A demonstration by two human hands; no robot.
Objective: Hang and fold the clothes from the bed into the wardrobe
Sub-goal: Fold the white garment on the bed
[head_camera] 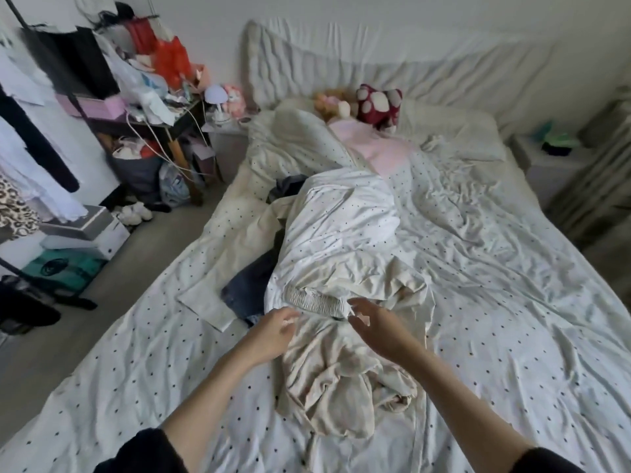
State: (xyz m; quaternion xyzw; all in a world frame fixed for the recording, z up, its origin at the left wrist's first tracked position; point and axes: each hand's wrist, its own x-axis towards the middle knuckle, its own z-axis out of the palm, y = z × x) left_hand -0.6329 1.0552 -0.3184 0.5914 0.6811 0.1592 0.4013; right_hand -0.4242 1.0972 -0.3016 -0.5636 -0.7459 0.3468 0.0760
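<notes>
garment: cream clothing heap (345,380) on bed (512,319), betw. both hands
L hand (273,332): fingers loose, spread, holding nothing
R hand (375,326): fingers spread, holding nothing

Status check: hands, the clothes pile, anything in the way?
Left hand, right hand open, empty, over cream garment. Elastic waistband just ahead. Duvet overlaps dark jeans.
</notes>
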